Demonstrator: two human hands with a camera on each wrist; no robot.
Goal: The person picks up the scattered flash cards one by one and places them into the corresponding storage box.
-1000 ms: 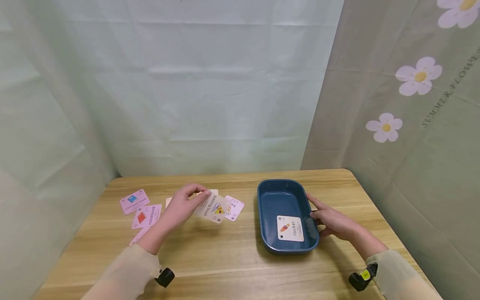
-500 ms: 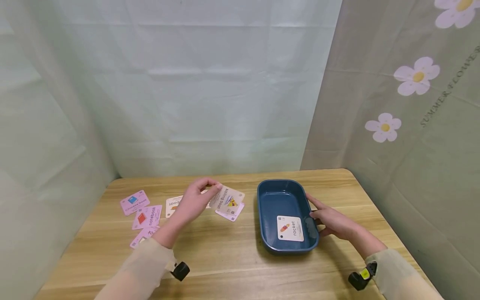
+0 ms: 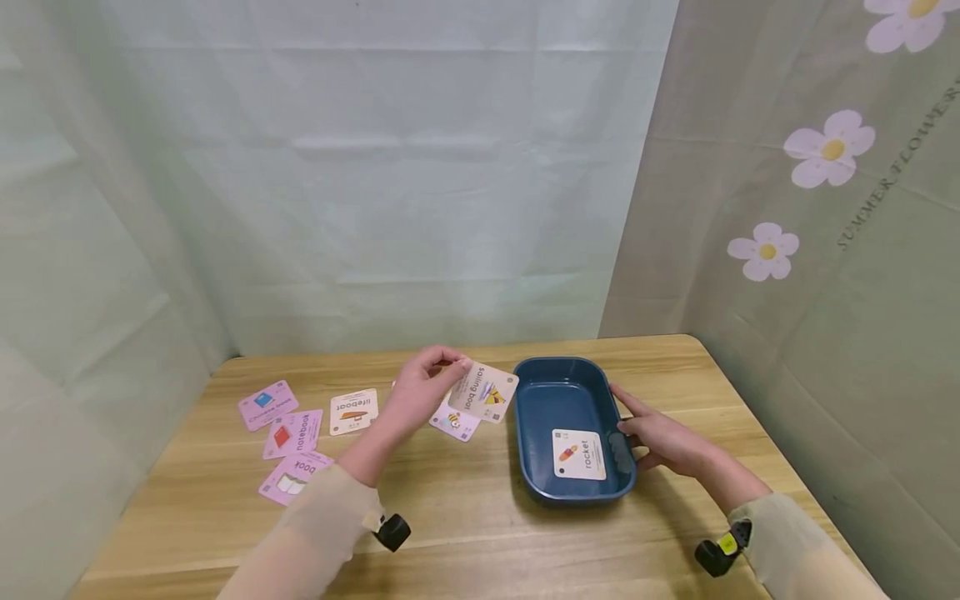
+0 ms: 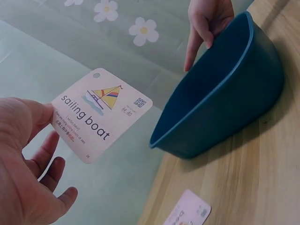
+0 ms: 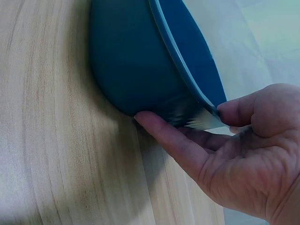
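Note:
A card reading "sailing boat" point(image 4: 101, 117) is pinched by its edge in my left hand point(image 3: 427, 387). It is held above the table, just left of the deep blue tray point(image 3: 539, 492). Beneath it lies a partly covered pink card with a bee point(image 3: 454, 423). My right hand point(image 3: 667, 442) holds the tray's right side. In the right wrist view, the thumb point(image 5: 234, 112) is at the rim and a finger point(image 5: 164, 136) lies along the lower outer wall. A "rocket" card point(image 3: 579, 455) lies face up inside the tray.
A "lifeboat" card point(image 3: 354, 412) lies left of my left hand. Farther left are pink cards reading "Chinese book" point(image 3: 267, 405), "notebook" point(image 3: 293, 433) and "book" point(image 3: 294, 477). All rest on a wooden table point(image 3: 465, 533); a pale curtain point(image 3: 420, 183) hangs behind it.
My left hand has carried the sailing boat card rightward to the tray's left edge, uncovering the lifeboat and book cards. My right hand and the tray have stayed in place.

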